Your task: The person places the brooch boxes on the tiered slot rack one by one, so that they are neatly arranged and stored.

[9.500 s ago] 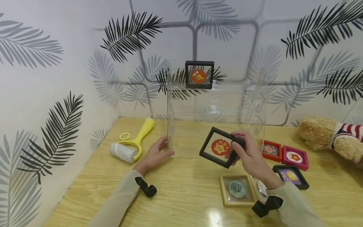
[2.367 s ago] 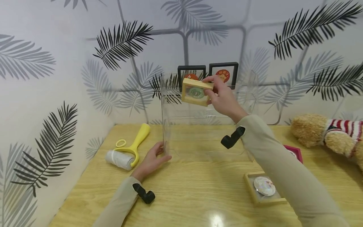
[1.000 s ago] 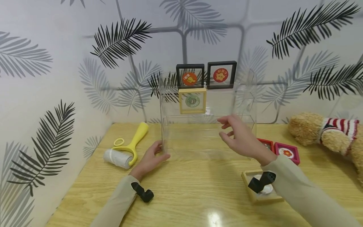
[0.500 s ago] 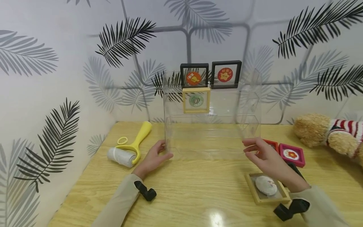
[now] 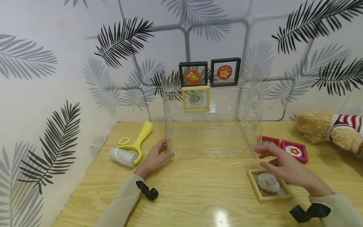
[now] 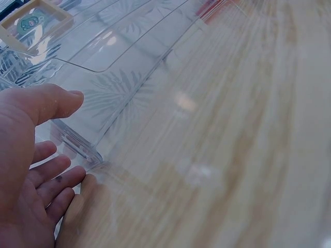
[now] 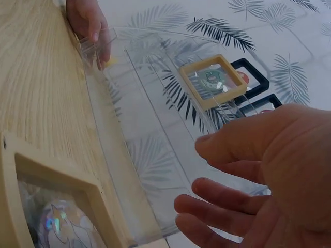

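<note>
A clear acrylic tiered stand [image 5: 215,132] stands against the patterned wall. My left hand [image 5: 153,160] rests at its lower left edge, with loosely bent fingers along the side panel and the thumb held apart in front. Two black display frames with red badges, one left [image 5: 193,75] and one right [image 5: 225,72], stand on the top tier. Below the left one is a light wood frame [image 5: 196,99] with a green badge. With nothing in it, my right hand [image 5: 286,164] hovers, fingers loosely bent, near another wood frame [image 5: 269,186] lying on the table, which holds a round shiny badge.
A red frame [image 5: 270,141] and a magenta frame [image 5: 295,151] lie right of the stand. Farther right lies a plush bear [image 5: 317,126] in a striped top. On the left are a yellow-handled lint roller [image 5: 127,154] and a yellow ring [image 5: 124,141].
The second black frame and then the green-badge wood frame were put on the stand and let go. My right hand has since drawn back to the right. My left hand stayed at the stand's edge.
</note>
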Tool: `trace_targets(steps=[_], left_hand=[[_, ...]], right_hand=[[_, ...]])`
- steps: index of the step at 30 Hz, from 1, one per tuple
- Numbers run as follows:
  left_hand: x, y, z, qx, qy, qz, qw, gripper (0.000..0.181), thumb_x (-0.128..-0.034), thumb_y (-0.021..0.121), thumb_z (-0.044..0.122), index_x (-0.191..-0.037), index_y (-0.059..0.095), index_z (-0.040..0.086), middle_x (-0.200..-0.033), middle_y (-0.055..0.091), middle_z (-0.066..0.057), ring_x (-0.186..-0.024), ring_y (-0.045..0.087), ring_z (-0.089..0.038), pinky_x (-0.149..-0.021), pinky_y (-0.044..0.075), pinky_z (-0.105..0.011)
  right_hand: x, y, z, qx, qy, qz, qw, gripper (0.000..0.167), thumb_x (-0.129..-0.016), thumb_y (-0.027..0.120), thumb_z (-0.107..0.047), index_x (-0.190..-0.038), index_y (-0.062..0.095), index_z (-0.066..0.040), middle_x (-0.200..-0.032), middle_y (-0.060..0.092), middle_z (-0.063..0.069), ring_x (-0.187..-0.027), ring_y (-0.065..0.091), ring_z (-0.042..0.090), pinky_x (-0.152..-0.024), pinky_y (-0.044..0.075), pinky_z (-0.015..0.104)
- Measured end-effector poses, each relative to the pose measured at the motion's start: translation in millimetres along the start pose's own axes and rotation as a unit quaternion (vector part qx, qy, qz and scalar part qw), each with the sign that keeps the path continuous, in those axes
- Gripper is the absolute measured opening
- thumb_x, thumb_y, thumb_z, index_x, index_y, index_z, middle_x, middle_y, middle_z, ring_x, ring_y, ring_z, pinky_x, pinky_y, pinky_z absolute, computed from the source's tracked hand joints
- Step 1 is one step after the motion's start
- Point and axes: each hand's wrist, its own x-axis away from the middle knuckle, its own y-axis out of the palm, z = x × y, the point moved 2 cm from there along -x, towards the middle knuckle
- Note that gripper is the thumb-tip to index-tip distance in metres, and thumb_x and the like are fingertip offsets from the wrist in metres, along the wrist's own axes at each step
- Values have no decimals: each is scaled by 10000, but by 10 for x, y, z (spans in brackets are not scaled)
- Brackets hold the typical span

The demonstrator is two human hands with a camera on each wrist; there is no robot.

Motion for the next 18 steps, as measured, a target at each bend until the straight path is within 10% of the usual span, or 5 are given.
trace_targets(steps=[18], left_hand=[[15,13,45,91,-53,-51,9999,569,-896,662,82,-1386,399,-40,-1364,492,-267,-1284,468,-411,-1066,383,-522]], right_hand=[[288,-228,348,441,-722,-1655,9826,838,-661,868,-343,-1351,480,-68,-1372,496,-82,-1290,281,-157,-974,305,47]])
